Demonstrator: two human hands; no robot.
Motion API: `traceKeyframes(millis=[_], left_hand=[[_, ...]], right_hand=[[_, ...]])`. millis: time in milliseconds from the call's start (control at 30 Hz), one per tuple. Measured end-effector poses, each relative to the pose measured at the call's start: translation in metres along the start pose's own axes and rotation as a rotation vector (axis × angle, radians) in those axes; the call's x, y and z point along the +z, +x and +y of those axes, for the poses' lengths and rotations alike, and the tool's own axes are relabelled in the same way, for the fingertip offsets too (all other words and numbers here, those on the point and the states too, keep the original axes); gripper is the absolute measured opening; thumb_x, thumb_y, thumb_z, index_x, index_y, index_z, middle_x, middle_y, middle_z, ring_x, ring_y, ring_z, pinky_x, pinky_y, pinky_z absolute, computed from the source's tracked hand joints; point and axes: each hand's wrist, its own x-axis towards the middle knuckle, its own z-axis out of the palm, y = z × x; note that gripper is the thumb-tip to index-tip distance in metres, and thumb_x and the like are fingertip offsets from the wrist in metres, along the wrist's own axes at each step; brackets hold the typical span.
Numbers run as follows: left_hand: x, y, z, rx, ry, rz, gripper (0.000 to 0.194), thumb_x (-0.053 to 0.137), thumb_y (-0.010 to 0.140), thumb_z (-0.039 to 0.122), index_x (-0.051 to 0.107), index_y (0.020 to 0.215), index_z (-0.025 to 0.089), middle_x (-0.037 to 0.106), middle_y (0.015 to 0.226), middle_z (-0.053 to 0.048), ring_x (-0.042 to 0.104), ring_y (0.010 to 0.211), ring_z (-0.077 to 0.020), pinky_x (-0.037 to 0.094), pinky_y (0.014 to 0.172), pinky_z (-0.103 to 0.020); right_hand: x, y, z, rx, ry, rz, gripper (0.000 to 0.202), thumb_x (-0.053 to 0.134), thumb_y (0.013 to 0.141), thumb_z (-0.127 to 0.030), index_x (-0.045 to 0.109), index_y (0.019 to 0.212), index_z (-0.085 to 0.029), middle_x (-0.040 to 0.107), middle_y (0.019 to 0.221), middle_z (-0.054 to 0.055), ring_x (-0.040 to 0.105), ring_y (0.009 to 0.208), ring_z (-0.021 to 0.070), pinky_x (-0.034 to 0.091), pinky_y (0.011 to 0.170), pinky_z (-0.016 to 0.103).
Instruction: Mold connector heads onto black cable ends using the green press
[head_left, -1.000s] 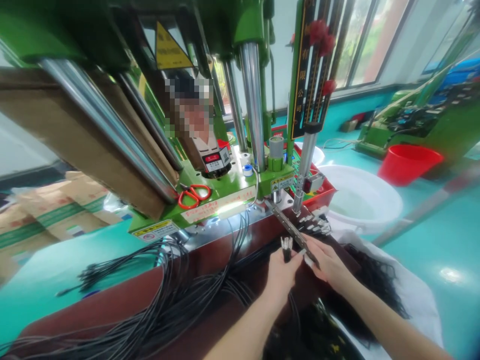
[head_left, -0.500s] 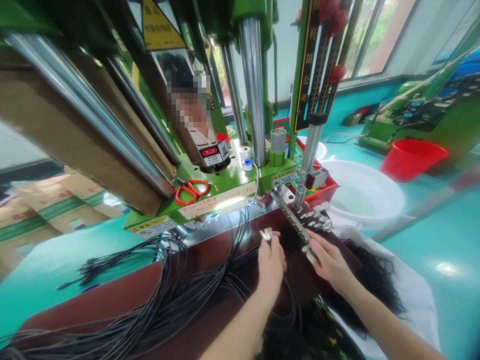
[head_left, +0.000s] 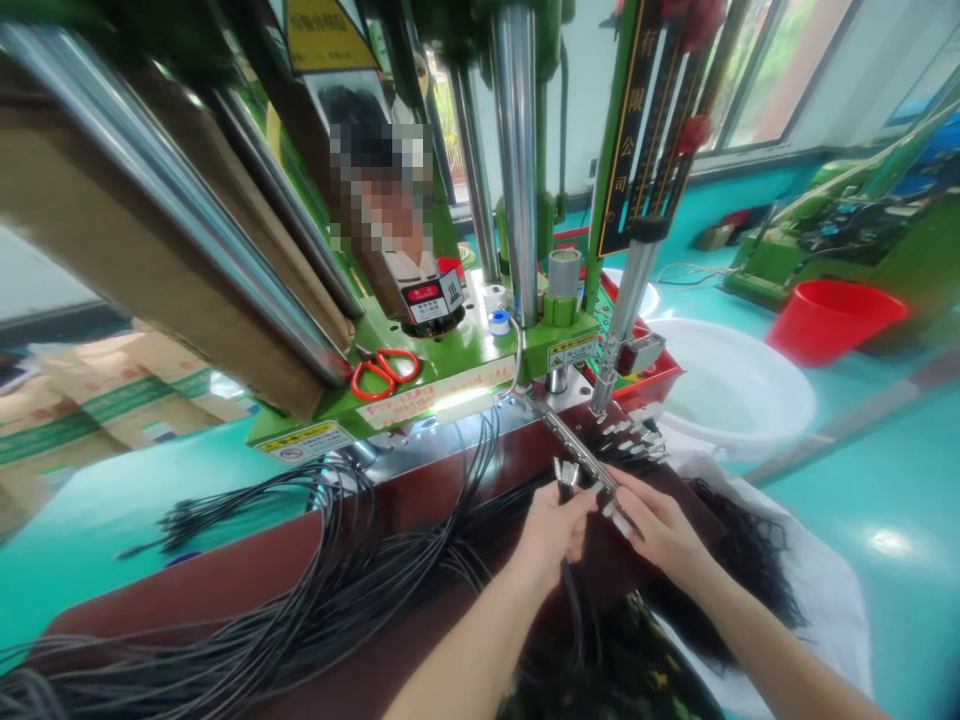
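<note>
My left hand (head_left: 549,528) is closed around a small bunch of black cables, whose silver connector ends (head_left: 567,474) stick up above the fingers. The rest of these cables hangs below the hand. My right hand (head_left: 654,518) grips the near end of a long, narrow metal bar (head_left: 574,443), which slants away toward the green machine (head_left: 480,375). Pale connector pieces (head_left: 618,518) show at the bar's near end, beside my right fingers. The left thumb and fingertips are up against the bar or very close to it; I cannot tell whether they touch.
Many black cables (head_left: 292,590) lie across the brown work surface (head_left: 187,590). More silver-ended cables (head_left: 637,438) lie right of the bar. Red-handled scissors (head_left: 385,374) rest on the machine. A white basin (head_left: 739,375) and red bucket (head_left: 836,322) stand at right.
My left hand has moved right and slightly up with its cables, closing in on the bar. The bar's far end has shifted slightly left. The right hand keeps its grip.
</note>
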Motion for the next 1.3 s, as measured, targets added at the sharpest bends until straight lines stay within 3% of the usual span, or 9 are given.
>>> traceKeyframes(millis=[200, 333, 400, 500, 733, 867, 1033, 1133, 1300], left_hand=[[0.001, 0.000, -0.007, 0.078, 0.028, 0.096, 0.031, 0.061, 0.065, 0.044, 0.045, 0.064, 0.017, 0.034, 0.036, 0.010, 0.025, 0.028, -0.0033, 0.018, 0.028, -0.016], [-0.003, 0.001, -0.005, 0.278, 0.021, 0.163, 0.030, 0.054, 0.074, 0.043, 0.052, 0.068, 0.014, 0.042, 0.045, 0.006, 0.037, 0.039, -0.0037, 0.029, 0.038, -0.016], [-0.006, 0.002, -0.001, 0.322, -0.052, 0.215, 0.031, 0.049, 0.077, 0.045, 0.052, 0.075, 0.014, 0.039, 0.045, 0.007, 0.033, 0.039, -0.0033, 0.028, 0.038, -0.016], [-0.009, 0.004, -0.001, 0.281, -0.147, 0.235, 0.033, 0.041, 0.079, 0.050, 0.047, 0.077, 0.018, 0.028, 0.040, 0.011, 0.021, 0.033, -0.0034, 0.019, 0.033, -0.016], [-0.006, 0.007, -0.012, 0.239, 0.011, 0.225, 0.035, 0.064, 0.063, 0.046, 0.046, 0.065, 0.017, 0.037, 0.042, 0.009, 0.027, 0.035, -0.0021, 0.020, 0.036, -0.017], [-0.007, 0.008, -0.012, 0.241, 0.033, 0.244, 0.036, 0.065, 0.061, 0.047, 0.049, 0.059, 0.015, 0.039, 0.041, 0.007, 0.030, 0.037, -0.0030, 0.022, 0.038, -0.018], [-0.009, 0.007, -0.013, 0.242, 0.019, 0.271, 0.037, 0.067, 0.058, 0.048, 0.051, 0.057, 0.014, 0.039, 0.040, 0.007, 0.032, 0.037, -0.0039, 0.023, 0.038, -0.019], [-0.011, 0.006, -0.013, 0.256, 0.042, 0.267, 0.037, 0.066, 0.059, 0.049, 0.052, 0.058, 0.014, 0.040, 0.040, 0.007, 0.033, 0.036, -0.0044, 0.025, 0.038, -0.019], [-0.015, 0.003, -0.004, 0.359, 0.099, 0.318, 0.040, 0.051, 0.072, 0.052, 0.056, 0.065, 0.013, 0.047, 0.047, 0.003, 0.040, 0.040, -0.0061, 0.031, 0.040, -0.019]], right_hand=[[-0.002, 0.000, 0.009, -0.127, -0.272, -0.025, 0.052, 0.048, 0.081, -0.046, 0.051, 0.122, -0.015, 0.051, 0.054, 0.001, 0.046, 0.053, 0.0145, 0.041, 0.050, 0.026], [-0.001, 0.002, 0.004, -0.060, -0.103, 0.001, 0.051, 0.052, 0.078, -0.047, 0.055, 0.118, -0.015, 0.056, 0.063, 0.003, 0.046, 0.052, 0.0124, 0.039, 0.045, 0.024], [-0.002, 0.003, 0.002, -0.043, -0.029, 0.038, 0.051, 0.056, 0.075, -0.048, 0.058, 0.114, -0.015, 0.057, 0.066, 0.004, 0.044, 0.050, 0.0111, 0.037, 0.042, 0.022], [-0.004, 0.005, 0.002, 0.006, 0.019, 0.105, 0.053, 0.062, 0.070, -0.049, 0.060, 0.111, -0.016, 0.057, 0.069, 0.005, 0.045, 0.051, 0.0107, 0.034, 0.038, 0.020], [-0.005, 0.004, 0.010, 0.096, 0.039, 0.062, 0.060, 0.063, 0.067, -0.053, 0.058, 0.115, -0.017, 0.058, 0.068, 0.005, 0.046, 0.050, 0.0108, 0.034, 0.037, 0.019], [-0.008, 0.003, 0.011, 0.072, 0.042, -0.004, 0.052, 0.060, 0.070, -0.052, 0.061, 0.111, -0.020, 0.060, 0.077, 0.006, 0.050, 0.058, 0.0125, 0.038, 0.043, 0.020], [-0.007, 0.001, 0.006, -0.060, -0.190, -0.089, 0.050, 0.051, 0.080, -0.047, 0.053, 0.120, -0.017, 0.053, 0.058, 0.001, 0.048, 0.054, 0.0134, 0.041, 0.048, 0.024], [-0.006, 0.001, 0.004, -0.096, -0.285, -0.115, 0.050, 0.050, 0.081, -0.046, 0.052, 0.122, -0.017, 0.052, 0.055, 0.000, 0.049, 0.053, 0.0147, 0.043, 0.050, 0.026], [-0.008, 0.002, 0.005, 0.017, -0.074, -0.039, 0.052, 0.058, 0.073, -0.052, 0.059, 0.113, -0.018, 0.056, 0.063, 0.003, 0.049, 0.054, 0.0133, 0.039, 0.043, 0.021]])
